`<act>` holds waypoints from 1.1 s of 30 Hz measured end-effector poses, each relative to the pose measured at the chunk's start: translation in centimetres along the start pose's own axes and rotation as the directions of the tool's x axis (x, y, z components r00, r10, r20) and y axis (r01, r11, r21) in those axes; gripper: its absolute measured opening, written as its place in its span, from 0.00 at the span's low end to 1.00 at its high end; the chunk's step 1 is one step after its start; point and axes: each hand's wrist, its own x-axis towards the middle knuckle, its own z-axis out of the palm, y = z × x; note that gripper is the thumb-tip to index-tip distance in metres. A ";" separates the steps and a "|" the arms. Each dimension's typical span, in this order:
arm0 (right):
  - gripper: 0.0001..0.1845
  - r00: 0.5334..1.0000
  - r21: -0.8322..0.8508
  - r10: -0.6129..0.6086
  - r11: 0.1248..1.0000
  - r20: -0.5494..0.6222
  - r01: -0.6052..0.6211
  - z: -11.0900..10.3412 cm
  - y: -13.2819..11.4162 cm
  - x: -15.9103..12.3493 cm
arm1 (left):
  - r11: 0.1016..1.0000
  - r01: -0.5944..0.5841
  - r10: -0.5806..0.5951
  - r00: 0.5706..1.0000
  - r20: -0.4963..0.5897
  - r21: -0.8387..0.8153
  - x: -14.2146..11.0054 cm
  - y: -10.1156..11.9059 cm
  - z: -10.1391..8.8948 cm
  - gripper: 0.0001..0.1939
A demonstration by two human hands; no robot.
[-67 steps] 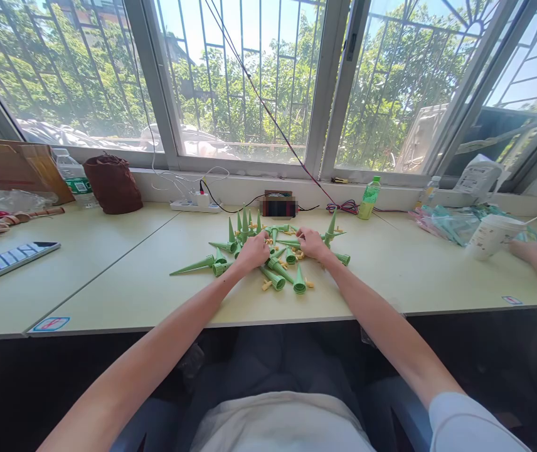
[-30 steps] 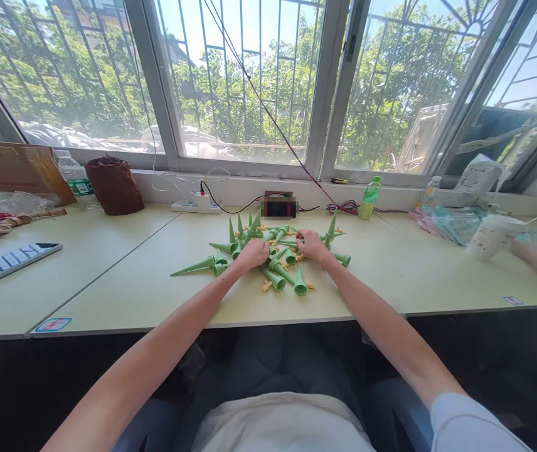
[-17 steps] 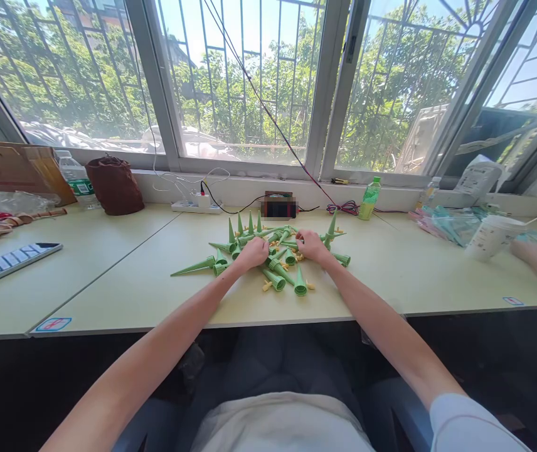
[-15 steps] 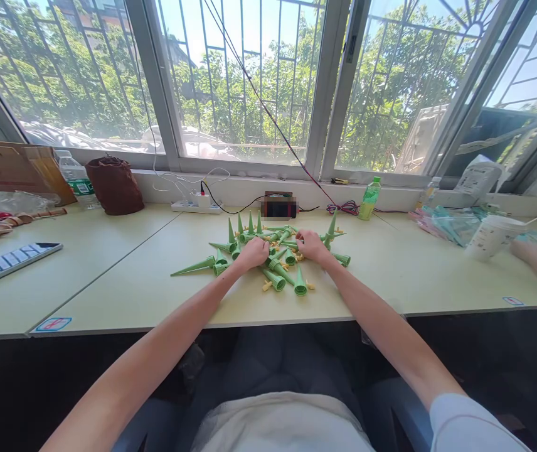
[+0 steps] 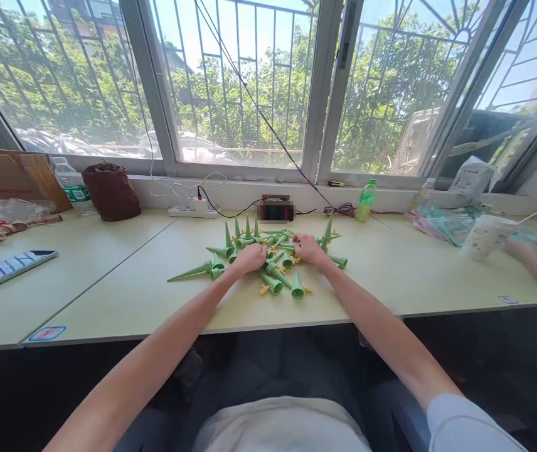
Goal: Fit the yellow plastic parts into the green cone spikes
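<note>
In the head view, the left hand (image 5: 252, 257) and right hand (image 5: 308, 247) bent their fingers inward, opening and any hold hidden, among green cones (image 5: 297, 289) and yellow pieces (image 5: 263, 290) on the counter (image 5: 132, 295), where wide rims probably steadied the upright cones.

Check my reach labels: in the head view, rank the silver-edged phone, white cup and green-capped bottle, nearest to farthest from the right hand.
From the right hand:
1. Green-capped bottle, back right
2. White cup, farther right
3. Silver-edged phone, far left
</note>
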 end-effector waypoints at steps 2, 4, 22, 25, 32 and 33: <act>0.13 1.000 0.004 0.003 1.000 0.000 -0.003 0.0 -0.1 0.0 | 1.000 0.001 -0.001 1.000 0.007 0.012 0.1 -0.1 0.0 0.24; 0.13 1.000 0.009 0.003 1.000 0.001 -0.003 0.0 -0.1 0.0 | 1.000 0.007 -0.007 1.000 0.012 0.023 0.2 -0.1 0.1 0.25; 0.14 1.000 -0.004 -0.007 1.000 0.014 0.007 0.2 -0.5 0.3 | 0.963 0.092 -0.100 0.995 0.018 0.252 7.3 3.0 -1.6 0.27; 0.14 1.000 0.002 0.007 1.000 0.002 -0.007 0.2 -0.6 0.3 | 0.952 0.070 -0.085 0.996 0.039 0.300 8.3 3.3 -1.2 0.27; 0.14 0.993 0.065 0.076 0.995 -0.089 -0.071 0.0 -0.3 0.4 | 0.939 -0.029 -0.016 0.992 0.125 0.344 9.2 3.9 -1.3 0.20; 0.15 0.990 0.073 0.082 0.995 -0.115 -0.074 -0.1 -0.2 0.4 | 0.936 -0.051 0.000 0.990 0.144 0.348 9.3 4.0 -1.5 0.19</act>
